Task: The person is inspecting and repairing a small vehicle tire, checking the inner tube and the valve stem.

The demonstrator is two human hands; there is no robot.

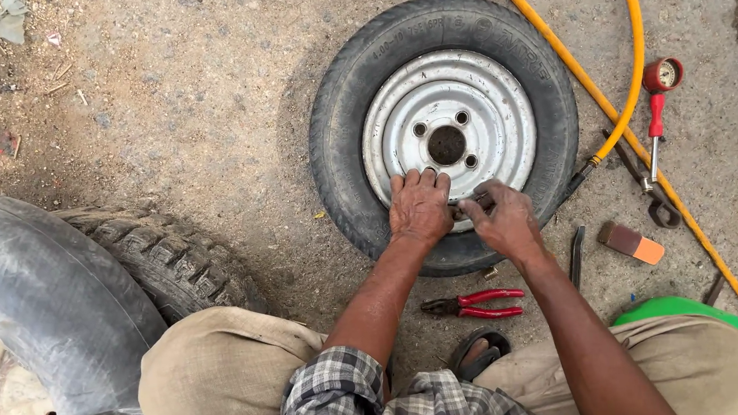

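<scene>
The ground (199,98) under you is bare, gritty concrete; to your left a big lugged tyre (168,252) lies with a grey inner tube (29,291) draped over it; the thing your hands are on is the small wheel (442,130) lying flat straight in front of your knees, its black tyre around a scuffed silver rim (485,108) with a centre hole and four bolt holes; a yellow air hose (620,123) curves past its right side, with a red pressure gauge (662,75) lying just beyond; red-handled pliers (475,305) lie near your sandal, and a small brown and orange block (630,242) sits to the right. Your left hand (419,205) rests flat on the near edge of the rim, fingers spread and holding nothing that I can see; your right hand (501,215) is pinched narrow at the rim's near edge, touching the left, thumb and fingertips closed on something too small to identify, probably the valve. My judgement: keep the left palm pressing the rim so the wheel cannot rock; work the small part with fingertips only, straight and unhurried, so grit stays out; the pliers are within easy reach should your fingers slip.
</scene>
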